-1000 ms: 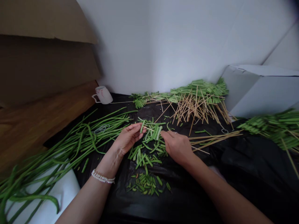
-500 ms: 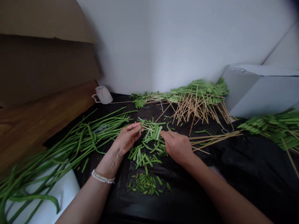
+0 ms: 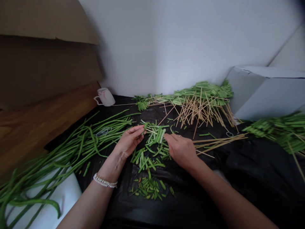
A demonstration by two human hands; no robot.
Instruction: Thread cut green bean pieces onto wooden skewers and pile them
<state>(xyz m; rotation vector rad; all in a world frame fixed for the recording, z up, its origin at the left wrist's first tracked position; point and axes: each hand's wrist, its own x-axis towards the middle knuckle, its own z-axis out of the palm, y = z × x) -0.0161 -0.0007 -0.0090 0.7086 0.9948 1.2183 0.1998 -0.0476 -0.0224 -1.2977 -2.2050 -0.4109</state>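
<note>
In the middle of the head view, my left hand pinches a short piece of green bean between thumb and fingers. A thin bamboo skewer points at that piece; whether it has pierced it I cannot tell. My right hand is closed on the skewer, its fingers right beside several bean pieces lined up side by side along the stick. Below and between the hands lie loose cut bean pieces. A beaded bracelet circles my left wrist.
Long whole beans spread at left, partly over a white surface. Filled bean skewers pile along the wall, more at right. Bare skewers lie right of my hand. A mug, white box and bean trimmings stand around.
</note>
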